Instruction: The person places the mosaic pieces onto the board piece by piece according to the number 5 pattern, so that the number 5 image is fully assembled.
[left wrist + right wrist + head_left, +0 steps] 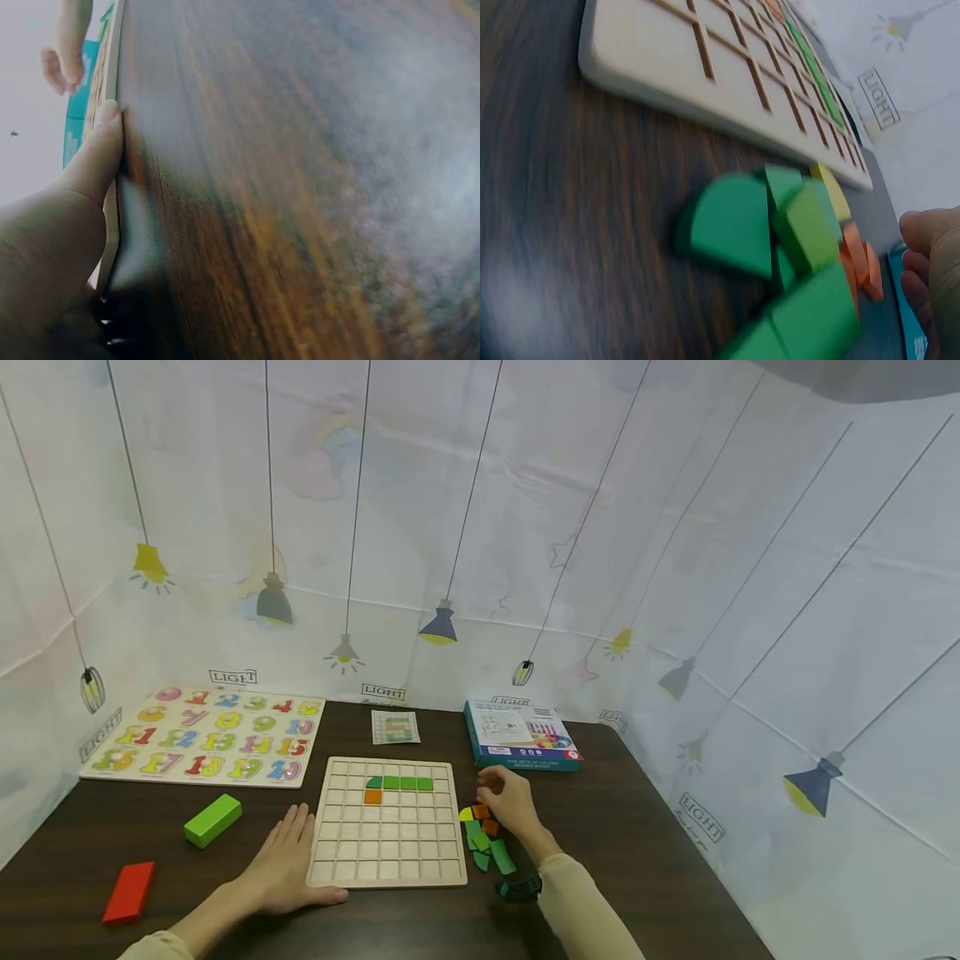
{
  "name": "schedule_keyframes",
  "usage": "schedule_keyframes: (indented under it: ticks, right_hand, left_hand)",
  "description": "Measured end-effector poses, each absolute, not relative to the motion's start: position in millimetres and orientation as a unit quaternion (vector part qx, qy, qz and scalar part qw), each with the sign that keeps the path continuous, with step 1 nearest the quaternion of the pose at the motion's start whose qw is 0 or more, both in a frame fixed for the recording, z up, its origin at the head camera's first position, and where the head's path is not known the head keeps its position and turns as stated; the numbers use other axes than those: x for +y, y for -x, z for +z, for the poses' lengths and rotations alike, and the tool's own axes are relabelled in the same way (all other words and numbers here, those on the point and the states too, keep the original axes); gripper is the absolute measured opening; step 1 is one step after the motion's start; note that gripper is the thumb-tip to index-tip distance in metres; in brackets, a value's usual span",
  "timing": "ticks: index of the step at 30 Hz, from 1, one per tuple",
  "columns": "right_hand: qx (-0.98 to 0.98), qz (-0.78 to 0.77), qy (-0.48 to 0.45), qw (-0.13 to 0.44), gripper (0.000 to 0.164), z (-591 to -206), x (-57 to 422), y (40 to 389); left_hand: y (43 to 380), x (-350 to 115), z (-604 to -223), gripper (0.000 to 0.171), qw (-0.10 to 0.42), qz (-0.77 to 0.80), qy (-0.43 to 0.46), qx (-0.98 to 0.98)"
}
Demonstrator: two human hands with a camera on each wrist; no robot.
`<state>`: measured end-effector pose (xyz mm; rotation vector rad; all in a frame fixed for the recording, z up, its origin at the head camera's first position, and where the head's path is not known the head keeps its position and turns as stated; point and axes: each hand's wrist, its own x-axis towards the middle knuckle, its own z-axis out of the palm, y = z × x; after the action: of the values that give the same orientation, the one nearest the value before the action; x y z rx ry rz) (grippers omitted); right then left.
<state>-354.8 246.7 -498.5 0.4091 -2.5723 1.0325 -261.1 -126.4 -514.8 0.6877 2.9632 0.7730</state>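
A wooden grid board [386, 882] lies on the table with a green quarter-round piece, several green squares [408, 783] and one orange square [372, 797] in its cells. My left hand [281, 868] rests flat beside the board's left edge, its thumb [107, 112] along the front edge. To the right of the board is a loose pile of green, yellow and orange pieces [735, 225]. Above its far end hovers my right hand [512, 800], fingers loosely bent near an orange piece [481, 811]. No piece shows between those fingers in the right wrist view.
A number puzzle board [202, 739] lies at the back left. Nearer are a green block [213, 821] and a red block [128, 893]. A pattern card [395, 727] lies behind the grid board, and a blue box [521, 762] stands at the back right.
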Motion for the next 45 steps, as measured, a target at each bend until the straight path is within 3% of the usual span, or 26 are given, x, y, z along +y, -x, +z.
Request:
schedule_keyframes:
  ticks: [30, 45]
  right_hand:
    - [-0.923, 0.336, -0.108, 0.156, 0.015, -513.0, 263.5, 351.5]
    - [-0.922, 0.346, -0.096, 0.145, 0.023, -512.9, 265.1, 350.6]
  left_hand:
    - [261.1, -125.5, -513.9, 0.127, -0.001, 0.249, -0.218, 0.944]
    - [263.3, -125.6, -519.6, 0.127, -0.009, 0.261, -0.221, 0.94]
